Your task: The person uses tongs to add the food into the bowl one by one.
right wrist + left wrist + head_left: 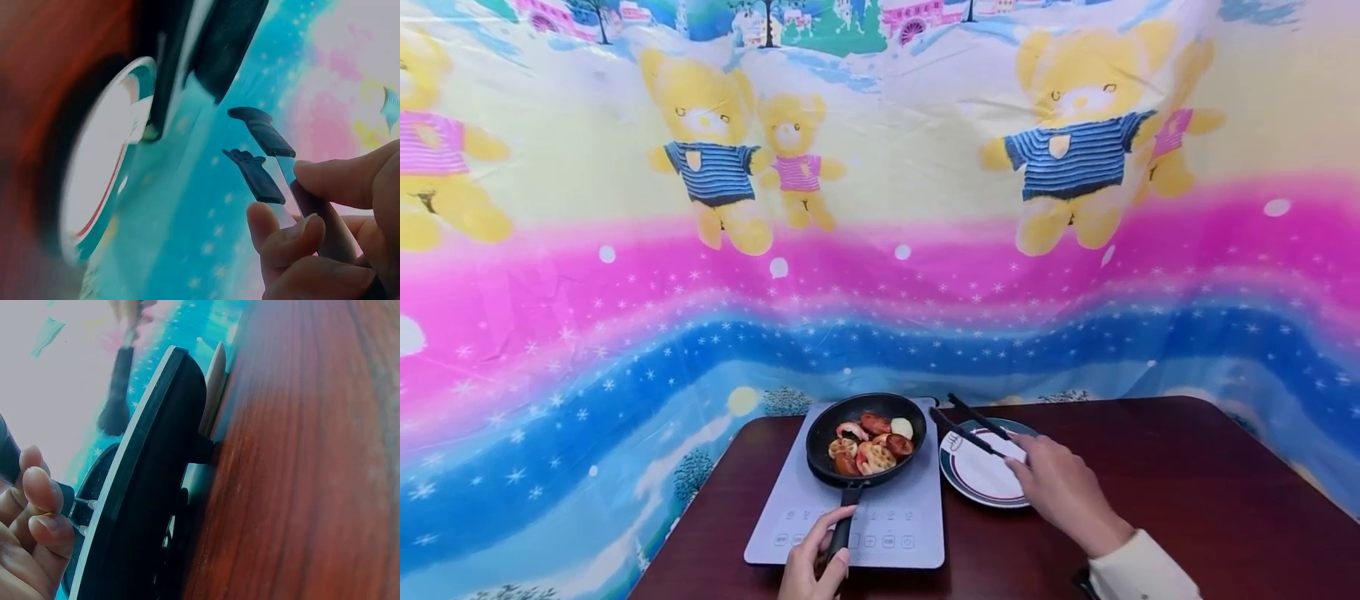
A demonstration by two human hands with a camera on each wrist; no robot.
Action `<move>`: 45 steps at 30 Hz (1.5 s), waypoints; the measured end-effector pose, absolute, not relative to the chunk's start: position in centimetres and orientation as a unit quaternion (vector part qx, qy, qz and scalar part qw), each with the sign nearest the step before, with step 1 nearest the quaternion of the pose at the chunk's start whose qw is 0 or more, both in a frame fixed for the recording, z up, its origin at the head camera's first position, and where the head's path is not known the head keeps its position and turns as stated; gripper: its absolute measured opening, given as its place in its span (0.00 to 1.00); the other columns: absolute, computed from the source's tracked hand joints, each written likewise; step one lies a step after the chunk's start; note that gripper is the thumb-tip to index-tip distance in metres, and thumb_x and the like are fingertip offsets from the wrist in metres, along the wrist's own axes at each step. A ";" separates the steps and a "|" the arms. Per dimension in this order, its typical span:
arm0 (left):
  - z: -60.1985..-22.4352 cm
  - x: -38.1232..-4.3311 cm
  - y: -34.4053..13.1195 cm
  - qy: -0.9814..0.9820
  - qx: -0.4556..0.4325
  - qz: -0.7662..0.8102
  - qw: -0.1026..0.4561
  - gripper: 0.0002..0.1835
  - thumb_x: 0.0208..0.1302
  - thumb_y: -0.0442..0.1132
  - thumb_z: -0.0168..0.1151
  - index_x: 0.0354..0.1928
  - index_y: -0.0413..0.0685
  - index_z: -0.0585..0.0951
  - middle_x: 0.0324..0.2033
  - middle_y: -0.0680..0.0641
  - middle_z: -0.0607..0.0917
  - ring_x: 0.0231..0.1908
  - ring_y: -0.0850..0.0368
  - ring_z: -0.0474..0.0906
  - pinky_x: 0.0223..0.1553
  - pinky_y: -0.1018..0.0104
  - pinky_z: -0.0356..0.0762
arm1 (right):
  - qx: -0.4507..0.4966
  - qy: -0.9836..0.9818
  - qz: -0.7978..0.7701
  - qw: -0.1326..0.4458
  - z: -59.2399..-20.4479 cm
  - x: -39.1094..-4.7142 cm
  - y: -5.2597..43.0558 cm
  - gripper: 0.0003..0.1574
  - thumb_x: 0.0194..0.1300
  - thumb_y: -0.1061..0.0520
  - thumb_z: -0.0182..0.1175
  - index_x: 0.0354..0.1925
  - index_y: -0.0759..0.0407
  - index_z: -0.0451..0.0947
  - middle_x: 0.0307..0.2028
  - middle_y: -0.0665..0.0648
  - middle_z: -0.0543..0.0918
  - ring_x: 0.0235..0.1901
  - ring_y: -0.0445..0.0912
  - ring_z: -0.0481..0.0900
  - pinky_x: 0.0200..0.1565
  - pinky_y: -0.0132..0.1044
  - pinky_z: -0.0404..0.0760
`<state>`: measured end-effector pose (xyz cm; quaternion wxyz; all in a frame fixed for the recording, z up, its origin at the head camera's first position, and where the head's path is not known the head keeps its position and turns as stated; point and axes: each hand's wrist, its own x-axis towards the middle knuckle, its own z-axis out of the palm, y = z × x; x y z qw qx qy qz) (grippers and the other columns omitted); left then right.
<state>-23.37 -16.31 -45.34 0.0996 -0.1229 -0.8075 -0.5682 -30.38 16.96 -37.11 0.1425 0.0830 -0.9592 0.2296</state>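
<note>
My left hand (814, 557) grips the black handle (842, 533) of a frying pan (820, 473), its fingers curled round it in the left wrist view too. Sausage pieces, lotus root slices (876, 457) and other browned food lie in the pan, which sits on a white induction cooktop (760, 542). My right hand (1063, 487) holds black-tipped tongs (973, 433) over a white plate (981, 479) with a green rim. In the right wrist view the two tong tips (256, 178) stand apart with nothing between them.
The cooktop and plate stand side by side on a dark red-brown wooden table (1187, 492). Behind the table hangs a curtain (880, 292) printed with bears and snowflakes. Touch controls (869, 542) line the cooktop's front, partly under the pan handle.
</note>
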 end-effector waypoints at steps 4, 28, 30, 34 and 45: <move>-45.3 -23.5 -16.5 -0.807 -0.130 -0.567 0.099 0.24 0.64 0.30 0.53 0.63 0.46 0.71 0.18 0.55 0.76 0.12 0.66 0.68 0.12 0.66 0.73 | 0.090 -0.957 0.245 0.126 -38.3 -29.5 21.1 0.28 0.64 0.50 0.63 0.56 0.69 0.76 0.46 0.66 0.81 0.43 0.57 0.80 0.38 0.54 0.79; -45.3 -24.2 -17.0 -0.804 -0.102 -0.584 0.035 0.25 0.65 0.31 0.51 0.65 0.38 0.68 0.22 0.45 0.79 0.14 0.64 0.65 0.15 0.72 0.66 | 0.034 -0.969 0.241 0.032 -43.7 -28.3 29.1 0.29 0.62 0.44 0.63 0.51 0.66 0.79 0.33 0.53 0.75 0.29 0.45 0.70 0.29 0.42 0.69; -45.2 -24.3 -17.4 -0.806 -0.106 -0.581 0.030 0.26 0.65 0.30 0.51 0.66 0.37 0.66 0.21 0.47 0.79 0.14 0.64 0.67 0.16 0.72 0.67 | 0.029 -0.971 0.239 0.012 -44.0 -28.4 29.1 0.30 0.61 0.43 0.64 0.51 0.65 0.79 0.34 0.53 0.75 0.29 0.45 0.70 0.29 0.43 0.70; -44.7 -24.3 -18.6 -0.820 -0.117 -0.561 0.006 0.29 0.65 0.31 0.51 0.68 0.36 0.61 0.22 0.48 0.81 0.17 0.62 0.73 0.19 0.71 0.71 | 0.024 -0.968 0.249 -0.026 -44.7 -28.5 29.0 0.25 0.58 0.44 0.66 0.46 0.60 0.81 0.33 0.52 0.77 0.30 0.44 0.73 0.30 0.44 0.73; -40.3 -23.3 -20.7 -0.934 -0.094 -0.340 0.059 0.35 0.64 0.51 0.61 0.67 0.40 0.65 0.33 0.55 0.81 0.27 0.66 0.78 0.25 0.68 0.75 | 0.047 -0.972 0.231 -0.008 -44.1 -28.3 27.7 0.32 0.58 0.41 0.66 0.52 0.60 0.77 0.38 0.56 0.77 0.34 0.48 0.75 0.34 0.48 0.76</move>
